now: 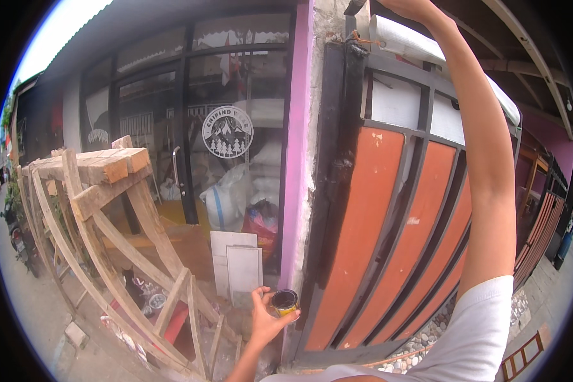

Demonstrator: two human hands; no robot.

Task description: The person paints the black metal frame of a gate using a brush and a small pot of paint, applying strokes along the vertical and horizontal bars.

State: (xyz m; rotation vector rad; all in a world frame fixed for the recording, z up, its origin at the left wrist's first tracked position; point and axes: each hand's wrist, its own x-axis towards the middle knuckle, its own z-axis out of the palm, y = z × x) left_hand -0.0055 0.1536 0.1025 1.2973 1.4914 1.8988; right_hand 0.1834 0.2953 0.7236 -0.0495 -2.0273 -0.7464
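Note:
Low in the middle, my left hand [268, 321] is closed round a small open can [285, 300] with a yellow side and a dark inside, which looks like black paint. My right arm reaches up across the right side. At the top edge my right hand [417, 9] is cut off, and its fingers cannot be made out. It is near the top of a black metal gate post [340, 95]. Beside the post stands a gate [379, 235] with orange panels in a dark frame.
Wooden trestles [111, 167] stand at the left. Behind them is a glass door [148, 121] with a dark frame and a round white sticker. Pale boards [244, 270] lean below the glass. White pebbles [420, 340] lie along the gate's foot. A rolled white sheet [404, 37] tops the gate.

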